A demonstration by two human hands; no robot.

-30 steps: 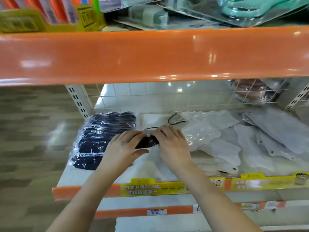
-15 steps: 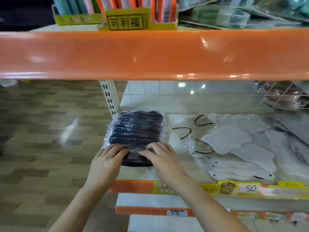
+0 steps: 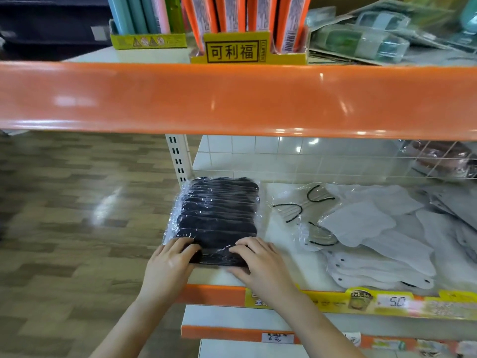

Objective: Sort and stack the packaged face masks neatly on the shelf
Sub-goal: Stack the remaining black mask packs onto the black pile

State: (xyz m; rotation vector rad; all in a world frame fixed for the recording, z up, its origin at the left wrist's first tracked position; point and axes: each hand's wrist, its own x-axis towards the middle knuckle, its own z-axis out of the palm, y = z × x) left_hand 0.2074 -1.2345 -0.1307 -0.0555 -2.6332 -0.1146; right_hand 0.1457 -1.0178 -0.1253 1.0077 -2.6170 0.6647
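The stack of black masks (image 3: 216, 218) in clear wrapping lies at the left end of the white shelf (image 3: 281, 244), close to the slotted upright (image 3: 178, 158); the left hand (image 3: 167, 267) rests on its near left corner with fingers laid flat over the plastic, and the right hand (image 3: 260, 264) presses the near right edge the same way, fingers fairly straight (neither hand curls round the packs as far as can be seen); to the right, apart from the black stack, loose white masks (image 3: 361, 228) in clear bags lie overlapping and untidy, some with black ear loops (image 3: 294, 210) showing; an orange shelf edge (image 3: 232, 99) runs above, carrying a yellow display box (image 3: 232, 51) of orange packets.
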